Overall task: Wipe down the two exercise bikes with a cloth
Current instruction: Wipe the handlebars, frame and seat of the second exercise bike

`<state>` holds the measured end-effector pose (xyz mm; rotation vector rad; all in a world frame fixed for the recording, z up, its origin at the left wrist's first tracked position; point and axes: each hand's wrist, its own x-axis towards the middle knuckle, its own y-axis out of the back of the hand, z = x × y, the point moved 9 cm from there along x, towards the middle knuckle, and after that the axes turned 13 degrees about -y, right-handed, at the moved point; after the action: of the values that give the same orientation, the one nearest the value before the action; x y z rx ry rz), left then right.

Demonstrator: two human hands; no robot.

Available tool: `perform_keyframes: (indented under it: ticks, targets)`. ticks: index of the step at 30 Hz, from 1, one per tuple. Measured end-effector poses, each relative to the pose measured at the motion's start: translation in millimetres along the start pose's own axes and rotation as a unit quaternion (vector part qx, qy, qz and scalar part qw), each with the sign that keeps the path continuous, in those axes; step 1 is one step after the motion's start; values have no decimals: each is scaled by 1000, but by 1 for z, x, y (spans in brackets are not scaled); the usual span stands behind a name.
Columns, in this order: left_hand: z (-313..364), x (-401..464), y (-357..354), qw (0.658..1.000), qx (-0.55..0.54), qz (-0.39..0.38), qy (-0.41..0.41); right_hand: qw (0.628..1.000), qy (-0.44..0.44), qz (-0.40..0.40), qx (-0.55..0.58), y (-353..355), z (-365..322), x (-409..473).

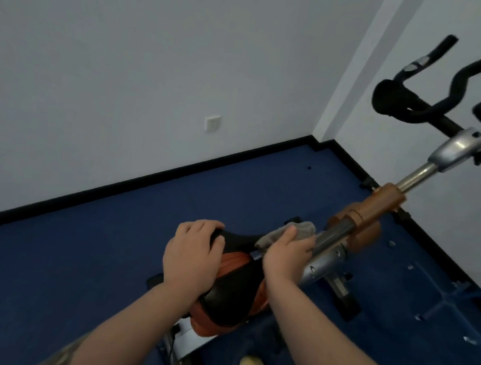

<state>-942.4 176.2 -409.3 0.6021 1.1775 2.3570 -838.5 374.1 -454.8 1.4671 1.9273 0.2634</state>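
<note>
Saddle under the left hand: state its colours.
The saddle is black on top with orange sides, seen in the head view.

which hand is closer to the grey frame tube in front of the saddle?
Right. The right hand presses the cloth right beside the tube; the left hand rests on the saddle, farther back.
</note>
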Motion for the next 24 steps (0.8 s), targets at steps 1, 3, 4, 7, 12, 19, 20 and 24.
perform_keyframes:
  ticks: [1,3,4,7,12,19,20,24]
  targets:
    - [1,0,1,1000,5,4,-2,999,28,-11,-45,3,-9,14]
    - [2,0,2,1000,11,13,-2,980,93,-72,-159,2,-27,36]
    - [2,0,3,1000,10,20,2,965,133,-96,-207,1,-34,37]
    - [-1,-2,5,999,-8,36,12,877,364,-64,-306,-8,-60,-7]
    - [-1,-8,5,1000,12,15,24,777,490,-159,-363,-31,-69,-38]
    - [-3,-32,-1,977,44,18,207,722,489,-144,-468,-50,-72,-28]
    - [-2,-36,-2,972,8,37,230,718,497,-154,-463,-59,-70,-43]
    - [8,-58,-4,962,-40,106,248,707,561,-214,-373,-63,-63,-84]
